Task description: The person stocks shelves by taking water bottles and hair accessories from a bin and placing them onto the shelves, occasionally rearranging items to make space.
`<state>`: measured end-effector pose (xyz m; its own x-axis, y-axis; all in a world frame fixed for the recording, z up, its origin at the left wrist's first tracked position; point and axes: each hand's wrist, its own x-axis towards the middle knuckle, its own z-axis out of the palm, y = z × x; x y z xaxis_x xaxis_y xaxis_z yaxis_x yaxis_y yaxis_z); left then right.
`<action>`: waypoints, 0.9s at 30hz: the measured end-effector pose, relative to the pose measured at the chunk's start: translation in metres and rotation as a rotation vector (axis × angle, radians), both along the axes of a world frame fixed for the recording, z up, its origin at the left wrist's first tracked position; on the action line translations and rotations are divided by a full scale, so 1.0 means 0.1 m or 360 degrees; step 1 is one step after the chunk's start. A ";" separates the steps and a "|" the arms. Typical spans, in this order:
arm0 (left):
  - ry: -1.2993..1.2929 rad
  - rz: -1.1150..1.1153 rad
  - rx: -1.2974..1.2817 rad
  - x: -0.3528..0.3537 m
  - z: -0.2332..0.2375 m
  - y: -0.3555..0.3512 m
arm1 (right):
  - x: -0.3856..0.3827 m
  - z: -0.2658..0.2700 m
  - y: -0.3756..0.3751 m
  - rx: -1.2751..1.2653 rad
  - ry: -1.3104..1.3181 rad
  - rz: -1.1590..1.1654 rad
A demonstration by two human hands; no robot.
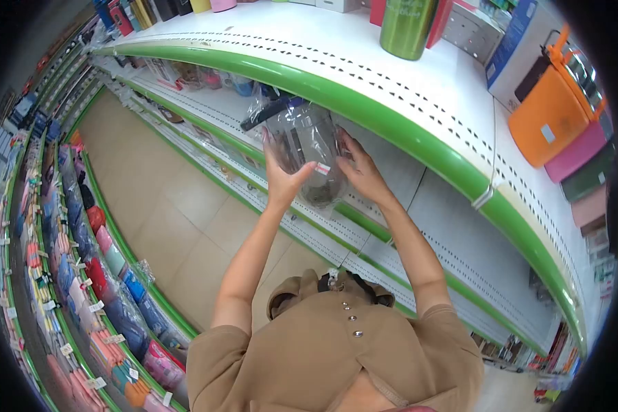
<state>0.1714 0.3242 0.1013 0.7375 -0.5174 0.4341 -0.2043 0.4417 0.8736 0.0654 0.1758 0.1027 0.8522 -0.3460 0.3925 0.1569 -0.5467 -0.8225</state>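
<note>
Packaged goods (120,312): lined up in tiers, far left.
Tiled floor (185,213): beige, seen left of centre.
Left hand (286,182): grasping clear container (310,141) at left side, with thumb near white-and-red sticker (323,168).
Clear container: held between both hands, below green edge of upper shelf (302,31).
Right hand (365,175): grasping container's right side.
Green tumbler (408,31): standing on upper shelf.
Orange bottle (549,113): farther right, same shelf.

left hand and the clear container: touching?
Touching. The head view shows the left hand against the clear container, its thumb lying over the near side and its fingers along the left side.
</note>
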 end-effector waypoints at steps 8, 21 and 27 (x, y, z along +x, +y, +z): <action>-0.0187 0.0335 0.0084 0.34 0.12 -0.32 | 0.56 -0.21 -0.37 -0.0318 0.0128 -0.0144; -0.0661 0.0405 0.0299 1.41 -0.29 -0.95 | 1.27 -0.39 -0.85 -0.0975 0.0036 -0.0762; -0.0610 0.0014 0.0324 1.57 -0.45 -0.88 | 1.17 -0.75 -0.79 -0.1202 -0.0144 -0.0917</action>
<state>0.3287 0.2365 0.0567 0.5475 -0.6152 0.5672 -0.5340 0.2650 0.8029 0.1824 0.0969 0.0274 0.5853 -0.3312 0.7401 -0.2566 -0.9415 -0.2185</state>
